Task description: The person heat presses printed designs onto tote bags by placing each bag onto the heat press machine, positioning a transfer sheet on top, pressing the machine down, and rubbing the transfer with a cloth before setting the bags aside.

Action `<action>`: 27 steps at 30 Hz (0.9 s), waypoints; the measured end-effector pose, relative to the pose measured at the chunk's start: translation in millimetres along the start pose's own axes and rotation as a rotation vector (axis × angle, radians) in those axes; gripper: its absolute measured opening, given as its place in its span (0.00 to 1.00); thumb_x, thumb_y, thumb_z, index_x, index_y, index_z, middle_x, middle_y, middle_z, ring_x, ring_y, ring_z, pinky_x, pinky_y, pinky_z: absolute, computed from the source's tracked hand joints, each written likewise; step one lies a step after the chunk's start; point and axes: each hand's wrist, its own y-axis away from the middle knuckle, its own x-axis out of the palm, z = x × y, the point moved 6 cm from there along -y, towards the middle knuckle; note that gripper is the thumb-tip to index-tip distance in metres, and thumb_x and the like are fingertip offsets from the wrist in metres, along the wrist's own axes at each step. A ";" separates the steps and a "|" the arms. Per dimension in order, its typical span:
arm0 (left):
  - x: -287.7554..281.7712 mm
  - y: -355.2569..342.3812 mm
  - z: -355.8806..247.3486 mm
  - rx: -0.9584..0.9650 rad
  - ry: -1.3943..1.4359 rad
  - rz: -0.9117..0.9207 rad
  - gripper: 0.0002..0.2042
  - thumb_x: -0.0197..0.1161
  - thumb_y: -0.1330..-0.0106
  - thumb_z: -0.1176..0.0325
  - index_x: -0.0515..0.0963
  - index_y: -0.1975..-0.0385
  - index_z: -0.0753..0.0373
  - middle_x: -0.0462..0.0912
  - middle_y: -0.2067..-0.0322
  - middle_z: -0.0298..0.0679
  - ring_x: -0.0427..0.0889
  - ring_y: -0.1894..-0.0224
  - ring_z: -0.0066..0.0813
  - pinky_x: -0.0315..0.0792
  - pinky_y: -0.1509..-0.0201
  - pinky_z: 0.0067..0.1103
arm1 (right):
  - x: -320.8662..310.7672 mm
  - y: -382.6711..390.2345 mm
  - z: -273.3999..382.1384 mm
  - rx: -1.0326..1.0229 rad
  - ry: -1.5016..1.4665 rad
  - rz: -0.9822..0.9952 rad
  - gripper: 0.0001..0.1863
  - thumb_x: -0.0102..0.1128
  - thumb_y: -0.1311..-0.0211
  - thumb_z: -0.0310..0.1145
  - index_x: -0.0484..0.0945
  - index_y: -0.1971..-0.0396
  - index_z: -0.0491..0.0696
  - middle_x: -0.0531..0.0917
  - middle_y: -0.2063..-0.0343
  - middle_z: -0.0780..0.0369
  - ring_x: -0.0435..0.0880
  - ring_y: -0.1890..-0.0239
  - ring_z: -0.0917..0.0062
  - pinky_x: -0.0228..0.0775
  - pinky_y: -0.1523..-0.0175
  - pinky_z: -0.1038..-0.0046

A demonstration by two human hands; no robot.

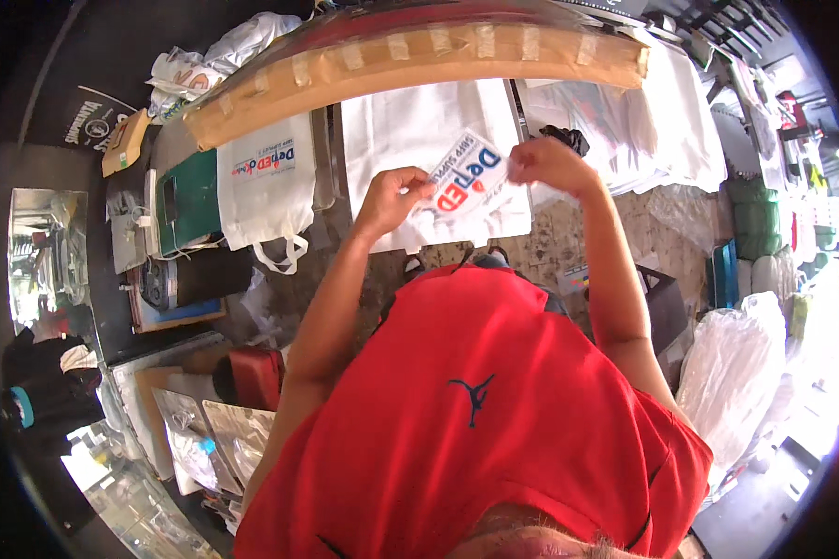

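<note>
Between my two hands a printed transfer sheet (463, 179), with blue and red lettering, is held at a tilt. My left hand (397, 197) pinches its left end between thumb and fingers. Closed fingers of my right hand (557, 166) grip its upper right end. The sheet is over a white fabric piece (391, 126) spread flat in front of me; whether they touch I cannot tell. Left of it lies a white tote bag (256, 203) with a similar blue and red print and its handles hanging toward me.
A long tan padded bar with tape strips (419, 61) spans the far side above the fabric. White bags (667, 121) are piled at the right. A green board (188, 200) carries a dark phone (170, 197) at the left. Plastic-wrapped bundles (732, 368) stand at the lower right.
</note>
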 end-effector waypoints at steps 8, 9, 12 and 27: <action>-78.0 -44.6 4.1 0.194 -0.424 -0.321 0.14 0.67 0.40 0.65 0.79 0.57 0.64 0.84 0.65 0.45 0.83 0.61 0.40 0.75 0.54 0.30 | 43.6 -78.4 -56.1 0.094 -0.021 -0.327 0.12 0.67 0.44 0.39 0.84 0.68 0.45 0.86 0.77 0.60 0.84 0.74 0.78 0.74 0.67 0.75; -89.0 -47.4 -1.8 0.347 -0.556 -0.521 0.15 0.68 0.41 0.64 0.79 0.56 0.64 0.84 0.63 0.46 0.82 0.59 0.44 0.74 0.51 0.32 | 33.3 -93.2 -59.3 0.075 0.068 -0.438 0.13 0.67 0.45 0.41 0.84 0.69 0.46 0.86 0.76 0.59 0.85 0.73 0.76 0.75 0.66 0.73; -65.0 -47.2 13.1 0.270 -0.430 -0.452 0.18 0.70 0.43 0.63 0.78 0.54 0.62 0.81 0.57 0.47 0.78 0.51 0.48 0.71 0.45 0.36 | 12.7 -124.2 -87.9 0.124 0.287 -0.607 0.15 0.68 0.50 0.44 0.84 0.68 0.47 0.85 0.72 0.53 0.86 0.66 0.59 0.76 0.60 0.63; 52.3 -10.1 70.3 0.209 -0.787 -0.268 0.43 0.61 0.39 0.45 0.52 0.30 0.63 0.46 0.29 0.57 0.49 0.29 0.61 0.44 0.28 0.51 | 10.1 -146.5 -86.5 0.034 0.536 -0.437 0.13 0.66 0.45 0.41 0.80 0.69 0.47 0.84 0.70 0.51 0.83 0.63 0.54 0.74 0.58 0.58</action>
